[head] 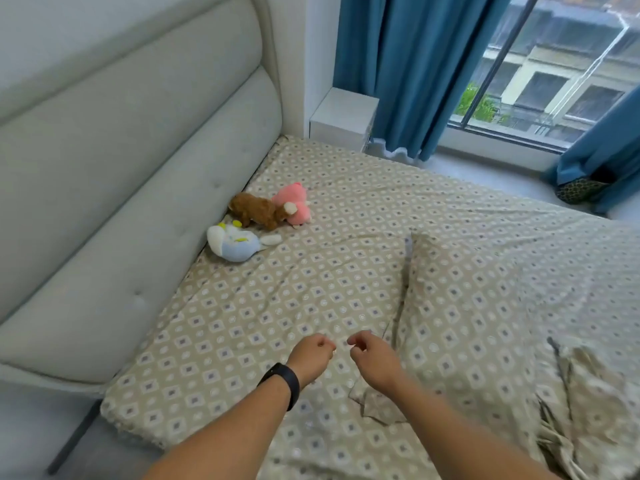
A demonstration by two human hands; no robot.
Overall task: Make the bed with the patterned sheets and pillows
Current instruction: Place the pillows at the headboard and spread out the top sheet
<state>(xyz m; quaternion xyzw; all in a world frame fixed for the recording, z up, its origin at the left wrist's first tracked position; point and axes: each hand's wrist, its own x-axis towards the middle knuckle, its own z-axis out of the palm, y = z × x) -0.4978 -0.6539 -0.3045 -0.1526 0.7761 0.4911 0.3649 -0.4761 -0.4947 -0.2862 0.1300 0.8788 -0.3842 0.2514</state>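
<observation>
The patterned sheet (311, 271) already covers the bed (114, 407) up to the headboard (121, 168), though creases run across it — smoothing is left, by the look of it. One pillow (460, 323) in matching fabric lies to the right, not yet at the head; bunched fabric beyond it may be a second. Three soft toys (256, 220) sit by the headboard. Left hand (311, 355) and right hand (370, 355) hover close together, fingers curled, seemingly holding nothing.

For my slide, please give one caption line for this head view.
Both hands hover, fingers curled, over the patterned sheet beside a pillow; three soft toys by the headboard.
</observation>
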